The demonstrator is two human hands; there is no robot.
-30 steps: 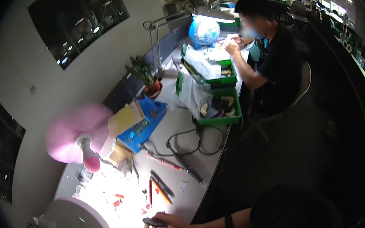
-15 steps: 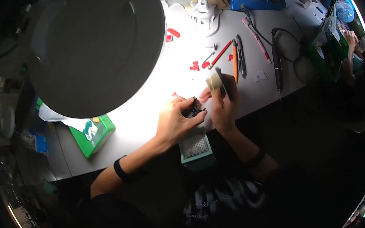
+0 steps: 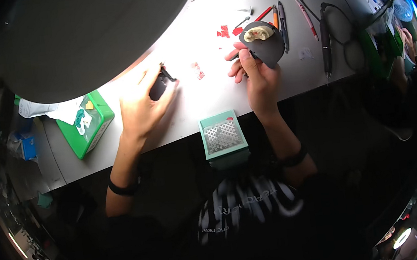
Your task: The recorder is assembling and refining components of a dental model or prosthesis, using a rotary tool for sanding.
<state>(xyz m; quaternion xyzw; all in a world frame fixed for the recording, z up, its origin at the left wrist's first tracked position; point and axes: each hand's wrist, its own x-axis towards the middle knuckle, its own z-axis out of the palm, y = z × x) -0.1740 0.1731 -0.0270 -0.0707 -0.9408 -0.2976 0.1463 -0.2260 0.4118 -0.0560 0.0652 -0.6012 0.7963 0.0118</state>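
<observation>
Between the thumb and fingertips of my left hand (image 3: pixel 140 106) is a small black part (image 3: pixel 167 74), over the brightly lit table; its full shape is hard to make out. My right hand (image 3: pixel 261 81) grips a dark, rounded plate (image 3: pixel 270 51) that is tilted up. A cream, horseshoe-shaped dental model (image 3: pixel 259 34) sits on the plate's face. The two hands are well apart. Scraps of red material (image 3: pixel 223 31) lie on the table beyond them, with more reddish bits (image 3: pixel 197 71) between the hands.
A large grey lamp shade (image 3: pixel 102 34) overhangs the upper left. A green box (image 3: pixel 84 128) stands left. At the front edge is a pale green tray with perforated metal (image 3: pixel 221 134). Pens (image 3: pixel 283 25) and a corded black handpiece (image 3: pixel 325 41) lie right. Another person's hand (image 3: pixel 404 38) shows far right.
My hands have drawn apart: the left went left with the black part, the right moved up and right. The plate has turned, showing the dental model. The whole view has shifted.
</observation>
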